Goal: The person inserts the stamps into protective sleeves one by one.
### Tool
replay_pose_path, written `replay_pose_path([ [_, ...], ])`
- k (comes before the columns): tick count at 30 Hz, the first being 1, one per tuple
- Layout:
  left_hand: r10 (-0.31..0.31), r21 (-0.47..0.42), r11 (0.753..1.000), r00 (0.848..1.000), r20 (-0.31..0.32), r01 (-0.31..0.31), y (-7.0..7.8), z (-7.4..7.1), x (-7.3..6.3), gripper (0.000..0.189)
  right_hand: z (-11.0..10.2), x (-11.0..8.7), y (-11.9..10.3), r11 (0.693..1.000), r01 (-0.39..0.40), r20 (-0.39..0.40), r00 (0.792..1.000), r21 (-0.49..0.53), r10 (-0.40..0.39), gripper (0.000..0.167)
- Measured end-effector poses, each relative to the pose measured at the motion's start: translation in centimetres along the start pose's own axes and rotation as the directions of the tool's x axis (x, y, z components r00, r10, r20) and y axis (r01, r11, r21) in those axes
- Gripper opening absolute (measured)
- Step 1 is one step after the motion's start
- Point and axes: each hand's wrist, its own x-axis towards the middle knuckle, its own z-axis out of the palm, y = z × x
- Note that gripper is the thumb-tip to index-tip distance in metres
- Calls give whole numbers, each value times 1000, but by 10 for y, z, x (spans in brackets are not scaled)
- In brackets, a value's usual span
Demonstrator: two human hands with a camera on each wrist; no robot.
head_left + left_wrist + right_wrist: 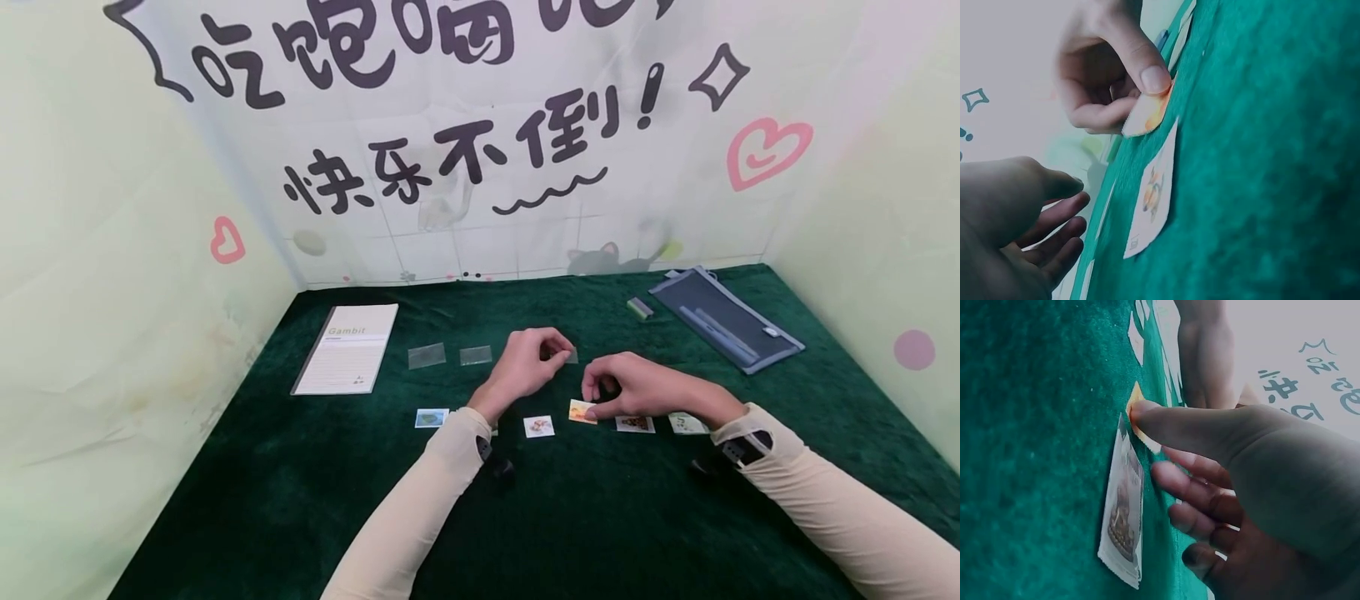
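In the head view, my right hand [648, 385] pinches a small orange postage stamp [579, 411] by its edge. The right wrist view shows the thumb on the face of the orange stamp [1137, 403]. My left hand [525, 362] is held just beyond, with thumb and fingers loosely bent beside a clear sleeve [573, 356]. The left wrist view shows nothing between those fingers. A white stamp with a small picture [538, 427] lies nearer me, and a dark-pictured stamp [635, 424] is below the right hand.
A blue stamp [431, 418] and a pale green stamp [686, 424] end the row. Two clear sleeves [427, 357] lie behind. A notebook [348, 350] is at left; a small eraser-like block [640, 308] and a mesh zip pouch [723, 321] are at right.
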Motion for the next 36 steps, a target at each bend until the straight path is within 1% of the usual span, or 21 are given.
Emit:
replay_pose_path([
  [2, -6, 32, 999, 1000, 7, 6, 0, -1, 2, 17, 0, 1, 0, 1000, 2, 14, 1000, 29, -2, 14],
  [6, -24, 148, 989, 999, 35, 18, 0, 0, 6, 24, -1, 2, 1, 994, 20, 36, 999, 103, -24, 10],
  [11, -50, 294, 955, 997, 57, 31, 1, 3, 10, 33, -2, 2, 4, 987, 43, 0, 999, 154, -43, 9],
  [13, -55, 331, 943, 997, 61, 32, 1, 4, 11, 35, -3, 2, 5, 987, 46, -24, 999, 156, -43, 9],
  [15, -52, 338, 941, 997, 58, 30, 1, 4, 12, 36, -4, 2, 5, 985, 52, -46, 998, 162, -46, 9],
  [16, -48, 329, 944, 997, 55, 27, 1, 3, 13, 36, -4, 2, 5, 986, 51, -56, 998, 161, -42, 9],
  [18, -38, 283, 959, 998, 46, 23, 1, 3, 13, 34, -5, 2, 5, 985, 51, -74, 996, 164, -39, 9],
  [21, -20, 187, 982, 999, 27, 14, -1, 1, 12, 28, -5, 3, 5, 986, 42, -99, 995, 161, -26, 8],
  [24, -10, 93, 996, 1000, -7, 11, -6, -4, 7, 20, -5, 6, 2, 989, 39, -133, 991, 139, -20, 6],
  [28, 2, 6, 1000, 998, -68, -2, -11, -12, -1, 13, -6, 12, -3, 993, 48, -207, 978, 108, -24, 7],
  [30, 0, -26, 1000, 996, -86, -2, -12, -17, -6, 12, -6, 15, -7, 993, 56, -246, 969, 102, -29, 8],
  [33, -24, -65, 998, 995, -96, 18, -14, -24, -15, 12, -6, 20, -11, 991, 78, -300, 953, 107, -42, 7],
  [36, -62, -105, 993, 995, -82, 53, -15, -32, -27, 13, -4, 24, -15, 987, 90, -350, 936, 132, -39, 7],
])
